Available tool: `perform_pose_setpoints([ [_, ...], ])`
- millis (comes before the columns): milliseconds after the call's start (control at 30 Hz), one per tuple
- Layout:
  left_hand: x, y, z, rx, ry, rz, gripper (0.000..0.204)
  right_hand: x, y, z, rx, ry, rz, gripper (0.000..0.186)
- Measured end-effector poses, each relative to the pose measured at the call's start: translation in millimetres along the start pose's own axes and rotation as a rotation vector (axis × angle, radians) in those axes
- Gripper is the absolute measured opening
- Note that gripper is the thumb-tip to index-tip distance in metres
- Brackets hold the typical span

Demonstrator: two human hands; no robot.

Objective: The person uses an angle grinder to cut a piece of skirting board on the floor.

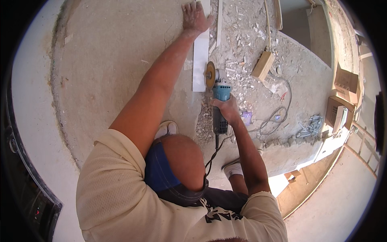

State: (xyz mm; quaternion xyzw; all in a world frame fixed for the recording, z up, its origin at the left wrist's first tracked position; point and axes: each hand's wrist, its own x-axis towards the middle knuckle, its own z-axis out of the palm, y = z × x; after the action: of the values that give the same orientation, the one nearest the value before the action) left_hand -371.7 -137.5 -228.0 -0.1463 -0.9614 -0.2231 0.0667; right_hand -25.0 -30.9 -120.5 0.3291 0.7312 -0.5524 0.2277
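My left hand (pixel 195 17) lies flat on a long white strip (pixel 200 60) at the top of the view, fingers stretched and thumb out to the side. That strip runs toward me along the dusty concrete. My right hand (pixel 228 108) is wrapped around the body of a teal and black angle grinder (pixel 222 92). Its round yellowish-brown disc (pixel 210 75) stands upright at the right edge of the strip, near the strip's close end. Whether the disc touches the strip or spins, I cannot tell. A black cord (pixel 217 142) trails from the grinder's rear toward my body.
Broken chips (pixel 238 44) litter the floor right of the strip. A wooden block (pixel 263 65) with a cable lies there, and a grey cord (pixel 285 111) loops beyond it. Metal pieces (pixel 310 126) are heaped farther right, near cardboard boxes (pixel 346 84). My shoe (pixel 167 128) is close to the strip's end.
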Motion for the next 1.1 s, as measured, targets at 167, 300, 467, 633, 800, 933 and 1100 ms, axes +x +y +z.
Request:
perform_pose_setpoints([
  [167,-1,9,-4,-0.021,-0.04,-0.026,0.095,0,-2,-3,-0.014,0.013,-0.004,0.049],
  [300,2,6,-4,-0.021,0.026,-0.005,0.093,2,-5,-3,-0.011,0.002,0.012,0.048],
  [467,3,2,2,-0.036,0.162,0.039,0.087,3,-8,0,0.009,0.013,-0.019,0.043],
  [633,4,-2,-2,-0.015,0.18,0.048,0.088,6,-12,3,0.071,0.001,-0.046,0.041],
  [800,0,12,-8,-0.061,0.129,0.047,0.087,6,-10,-1,0.082,-0.001,-0.009,0.041],
  [933,1,9,-13,-0.052,0.134,0.052,0.088,9,-11,2,0.081,0.002,-0.011,0.039],
  [1100,0,13,-16,-0.045,0.105,0.041,0.088,17,0,1,0.065,0.006,-0.037,0.046],
])
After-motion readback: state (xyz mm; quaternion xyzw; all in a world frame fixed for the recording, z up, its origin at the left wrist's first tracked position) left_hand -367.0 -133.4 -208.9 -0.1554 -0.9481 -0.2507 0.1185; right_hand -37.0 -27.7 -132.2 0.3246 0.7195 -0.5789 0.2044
